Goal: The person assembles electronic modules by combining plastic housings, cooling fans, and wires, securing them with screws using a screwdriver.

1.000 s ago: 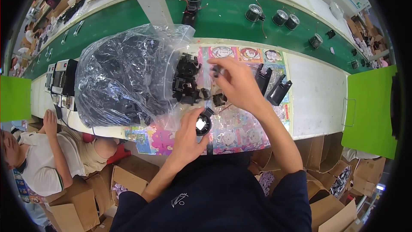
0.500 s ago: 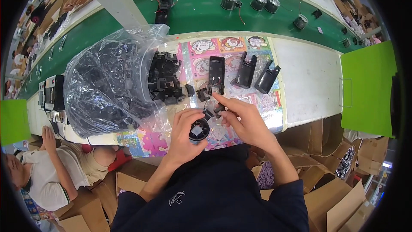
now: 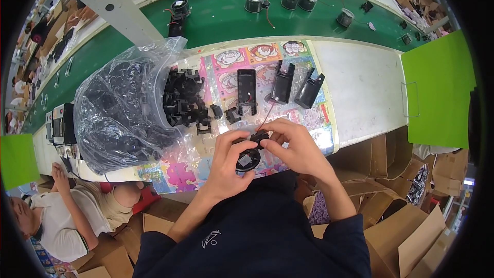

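My left hand (image 3: 227,162) is closed round a round black housing (image 3: 247,160) with a pale square inside its rim. At the neck of that housing, my right hand (image 3: 294,144) pinches a small black plastic part (image 3: 260,138), fingers and thumb pressed together on it. A thin reddish wire (image 3: 265,115) rises from between the fingers. Just beyond my hands, a long black shell (image 3: 247,90) lies on the patterned mat. Two more black shells, one upright-looking (image 3: 282,83) and one tilted (image 3: 310,90), lie to its right. A loose black bracket (image 3: 232,115) sits near the left hand.
A clear plastic bag (image 3: 121,110) spills small black parts (image 3: 185,98) on the left. Beyond the mat runs a green conveyor belt (image 3: 221,20) carrying round clear-topped units (image 3: 290,0). Cardboard boxes (image 3: 383,211) stand below at right. A seated person (image 3: 67,206) is at left.
My right fingers have drawn in against the small black part at the housing's neck. The housing has shifted slightly right, and the whole view has swung a little.
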The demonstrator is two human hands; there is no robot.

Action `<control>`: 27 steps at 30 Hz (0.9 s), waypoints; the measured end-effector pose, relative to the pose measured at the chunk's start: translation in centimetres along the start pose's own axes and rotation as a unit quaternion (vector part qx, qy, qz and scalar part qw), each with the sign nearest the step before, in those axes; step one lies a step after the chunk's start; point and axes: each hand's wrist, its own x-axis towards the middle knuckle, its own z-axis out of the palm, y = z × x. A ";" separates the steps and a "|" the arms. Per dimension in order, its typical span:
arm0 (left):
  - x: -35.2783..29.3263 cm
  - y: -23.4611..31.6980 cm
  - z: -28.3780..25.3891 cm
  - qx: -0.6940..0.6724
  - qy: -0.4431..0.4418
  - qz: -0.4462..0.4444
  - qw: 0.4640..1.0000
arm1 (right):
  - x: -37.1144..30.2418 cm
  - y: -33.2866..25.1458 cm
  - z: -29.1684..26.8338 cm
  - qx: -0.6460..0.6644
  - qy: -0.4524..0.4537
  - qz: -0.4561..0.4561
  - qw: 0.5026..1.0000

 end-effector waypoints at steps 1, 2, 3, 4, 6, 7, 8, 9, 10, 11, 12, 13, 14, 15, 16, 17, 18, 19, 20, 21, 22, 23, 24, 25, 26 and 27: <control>0.1 0.1 0.0 -0.001 -0.001 0.001 1.000 | -0.2 0.0 0.0 0.044 -0.005 0.032 0.998; 0.1 0.3 0.1 -0.054 -0.002 -0.020 0.998 | -0.4 0.0 0.0 0.088 -0.011 0.064 0.994; 0.1 0.4 0.1 -0.108 -0.002 -0.042 0.993 | -0.5 0.3 0.2 0.088 -0.009 0.065 0.994; 0.2 0.7 0.3 -0.226 0.014 -0.090 0.970 | -0.8 0.6 0.4 0.057 0.018 0.013 0.998; 0.7 1.2 1.2 -0.380 0.071 -0.161 0.908 | -1.6 0.4 1.0 0.011 0.058 -0.058 0.997; 0.7 0.8 1.5 -0.376 0.050 -0.215 0.900 | -2.0 0.1 1.5 -0.002 0.072 -0.078 0.994; 0.8 0.6 1.8 -0.372 0.029 -0.268 0.889 | -2.2 0.1 2.1 -0.022 0.098 -0.103 0.990; 0.9 0.6 1.9 -0.371 0.028 -0.272 0.887 | -2.4 0.0 2.3 -0.022 0.099 -0.103 0.990; 0.9 0.5 2.1 -0.371 0.027 -0.272 0.887 | -2.5 -0.1 2.4 -0.001 0.115 -0.099 0.988; 0.9 0.3 2.2 -0.385 0.038 -0.233 0.892 | -2.7 -0.1 2.5 0.021 0.132 -0.094 0.987; 1.0 0.2 2.4 -0.398 0.049 -0.193 0.896 | -2.8 0.0 2.4 0.021 0.133 -0.094 0.986; 1.0 0.2 2.5 -0.399 0.047 -0.193 0.895 | -3.1 0.2 2.2 0.038 0.119 -0.064 0.990; 1.2 0.3 2.6 -0.408 0.047 -0.187 0.892 | -3.3 0.3 2.0 0.055 0.105 -0.034 0.992; 1.4 0.3 2.7 -0.418 0.048 -0.180 0.889 | -3.5 0.5 1.8 0.055 0.107 -0.033 0.992; 1.5 0.2 2.8 -0.418 0.046 -0.180 0.889 | -3.5 0.7 1.6 0.078 0.098 -0.023 0.992; 1.7 0.1 2.9 -0.413 0.036 -0.170 0.894 | -3.4 0.8 1.4 0.100 0.088 -0.014 0.991; 2.1 0.0 2.9 -0.408 0.026 -0.159 0.898 | -3.3 0.8 1.3 0.129 0.107 -0.031 0.985; 2.7 0.0 2.8 -0.398 0.009 -0.162 0.903 | -3.2 0.8 1.1 0.158 0.126 -0.048 0.978; 3.4 0.2 2.6 -0.387 -0.009 -0.164 0.908 | -3.0 1.8 0.7 0.129 0.131 -0.056 0.981; 4.4 0.4 2.2 -0.324 -0.039 -0.180 0.928 | -2.7 2.3 0.1 0.150 0.129 -0.031 0.980; 5.4 0.1 2.0 -0.213 -0.043 -0.108 0.970 | -2.4 3.0 -0.6 0.172 0.125 -0.006 0.977; 6.6 0.0 1.4 -0.100 -0.046 -0.034 0.993 | -2.1 3.3 -1.9 0.169 0.108 0.050 0.978; 7.8 0.5 0.2 -0.003 -0.038 -0.008 0.999 | -1.9 3.8 -2.9 0.136 0.092 0.048 0.985; 9.3 0.9 -0.7 0.098 -0.044 0.002 0.994 | -1.8 4.3 -3.8 0.101 0.081 0.047 0.990; 10.1 0.9 -1.6 0.203 -0.048 0.009 0.978 | -1.6 4.8 -4.1 0.066 0.065 0.064 0.994; 10.7 0.0 -2.0 0.204 -0.046 0.008 0.978 | -1.0 4.6 -4.2 0.033 0.056 0.074 0.995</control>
